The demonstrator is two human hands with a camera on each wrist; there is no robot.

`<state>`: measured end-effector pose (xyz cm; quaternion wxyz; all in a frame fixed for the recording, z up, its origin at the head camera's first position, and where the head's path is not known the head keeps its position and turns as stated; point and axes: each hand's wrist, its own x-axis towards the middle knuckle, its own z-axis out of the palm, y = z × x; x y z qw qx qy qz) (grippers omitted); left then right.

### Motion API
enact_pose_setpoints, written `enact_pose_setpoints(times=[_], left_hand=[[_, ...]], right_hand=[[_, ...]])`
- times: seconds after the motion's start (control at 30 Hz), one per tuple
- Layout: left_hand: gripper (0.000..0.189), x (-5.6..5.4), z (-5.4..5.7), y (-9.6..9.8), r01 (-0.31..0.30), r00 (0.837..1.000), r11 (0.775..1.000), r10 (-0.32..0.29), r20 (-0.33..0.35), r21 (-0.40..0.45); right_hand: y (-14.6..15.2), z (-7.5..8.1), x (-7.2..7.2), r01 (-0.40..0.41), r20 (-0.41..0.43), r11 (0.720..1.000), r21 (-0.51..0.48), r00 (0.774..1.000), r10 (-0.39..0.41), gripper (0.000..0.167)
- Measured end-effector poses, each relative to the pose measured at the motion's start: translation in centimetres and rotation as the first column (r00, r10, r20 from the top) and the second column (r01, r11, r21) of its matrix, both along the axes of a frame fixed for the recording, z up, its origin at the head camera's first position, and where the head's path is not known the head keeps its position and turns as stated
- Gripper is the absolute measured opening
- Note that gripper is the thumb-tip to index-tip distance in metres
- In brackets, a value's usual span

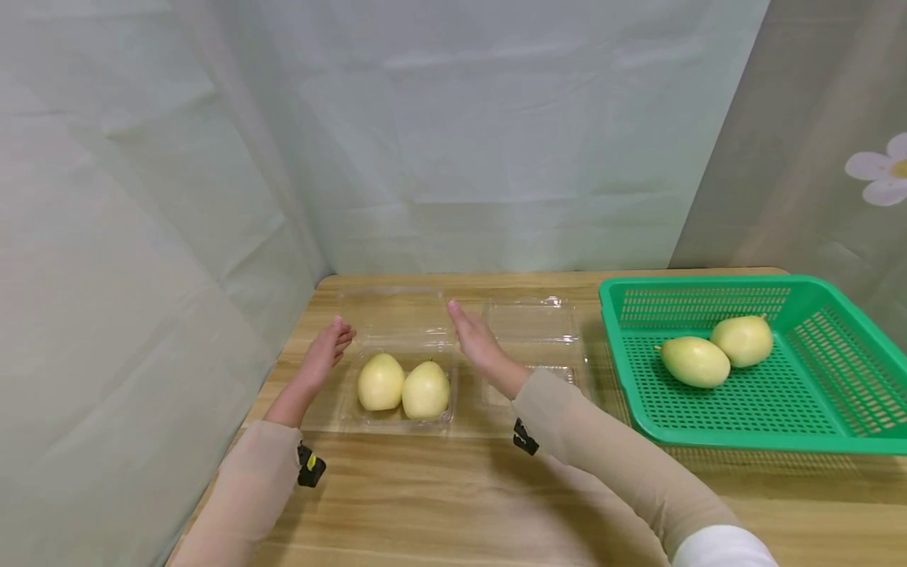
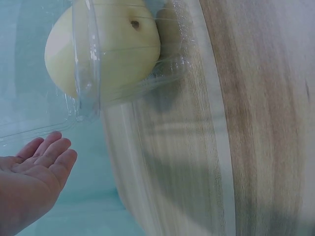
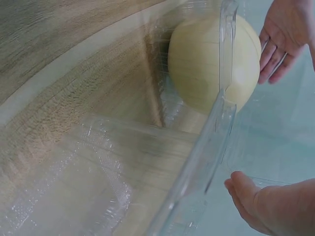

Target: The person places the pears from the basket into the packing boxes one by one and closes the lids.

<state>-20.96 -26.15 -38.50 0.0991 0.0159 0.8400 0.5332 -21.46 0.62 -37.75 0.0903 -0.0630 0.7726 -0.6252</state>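
Two pale yellow fruits that look like pears point(image 1: 380, 383) sit side by side in a clear plastic clamshell box point(image 1: 397, 424), its lid point(image 1: 393, 315) laid back behind them. My left hand point(image 1: 329, 346) is at the box's left side, fingers extended and holding nothing. Across from it, my right hand point(image 1: 476, 339) is at the right side near the hinge, also extended and without anything in it. In the left wrist view the left hand point(image 2: 42, 177) lies beside the lid's edge, palm showing. The right wrist view shows the right hand point(image 3: 270, 204) close to the clear lid.
A second clear clamshell box point(image 1: 534, 350) stands with its lid back, right of the first. Farther right is a green plastic basket point(image 1: 641, 429) with two more pale yellow fruits point(image 1: 696, 362). The wooden table point(image 1: 397, 504) meets pale curtains point(image 1: 482, 157) behind and on the left.
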Motion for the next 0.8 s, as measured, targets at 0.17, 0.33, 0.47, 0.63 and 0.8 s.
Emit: enact_pose_setpoints(times=[0.17, 0.33, 0.47, 0.63, 0.8], left_hand=[[0.076, 0.3, 0.3, 0.0, -0.006, 1.0, 1.0, 0.006, 0.012, 0.01], [0.082, 0.6, 0.6, 0.0, -0.033, 0.998, 0.999, 0.032, 0.053, 0.028], [0.085, 0.8, 0.8, 0.0, -0.052, 0.996, 0.998, 0.049, 0.077, 0.03], [0.088, 0.9, 0.8, 0.0, -0.063, 0.995, 0.998, 0.061, 0.085, 0.026], [0.098, 1.3, 0.6, -0.5, -0.032, 0.999, 0.997, 0.03, 0.023, 0.074]], right_hand=[[0.1, 0.2, 0.6, 0.01, 0.004, 0.999, 0.048, 1.0, -0.01, 0.066], [0.0, 0.2, 0.9, 0.017, 0.048, 0.997, 0.07, 0.999, -0.021, 0.083], [-0.1, 0.1, 1.1, 0.036, 0.065, 0.994, 0.104, 0.997, -0.043, 0.083], [-0.1, 0.1, 1.4, 0.033, 0.06, 0.993, 0.115, 0.997, -0.04, 0.079], [-0.1, 0.2, 1.6, 0.028, 0.056, 0.993, 0.113, 0.998, -0.035, 0.068]])
